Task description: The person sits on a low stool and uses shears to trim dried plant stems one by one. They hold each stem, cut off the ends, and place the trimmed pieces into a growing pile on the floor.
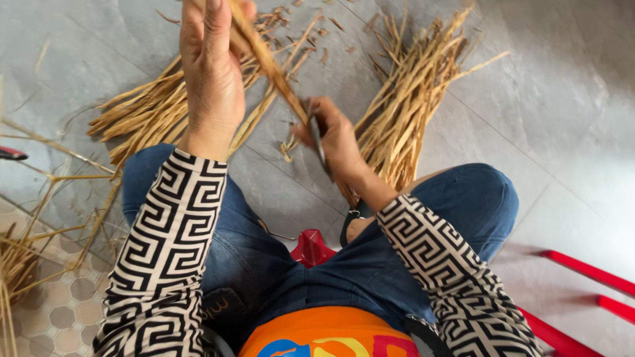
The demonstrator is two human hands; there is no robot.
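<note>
Dry stalk (268, 63): long, tan, held slantwise from 12 o'clock down toward frame centre, above the grey floor (562, 112).

Left hand (211, 73): grip closed around the upper end of the stalk, fingers wrapped, back of hand to camera.

Right hand (337, 142): grip closed on a thin dark blade (317, 142), its edge meeting the lower end of the stalk. Whether it cuts or scrapes, cannot tell.

Surroundings: one bundle of stalks (152, 112) on the floor at 10 o'clock, behind the left hand; a second bundle (407, 99) at 1 o'clock, just beyond the right hand. Small flakes and shreds (324, 39) lie between them near 12 o'clock. Loose stems (40, 231) at 8 o'clock over hexagon tiling. Red stool (311, 248) shows between blue-jeaned knees; red frame (582, 271) at 4 o'clock.

Judgement on technique: keep the stalk taut, draw the blade away from the holding fingers, use short light strokes, keep the left grip well above the edge.
</note>
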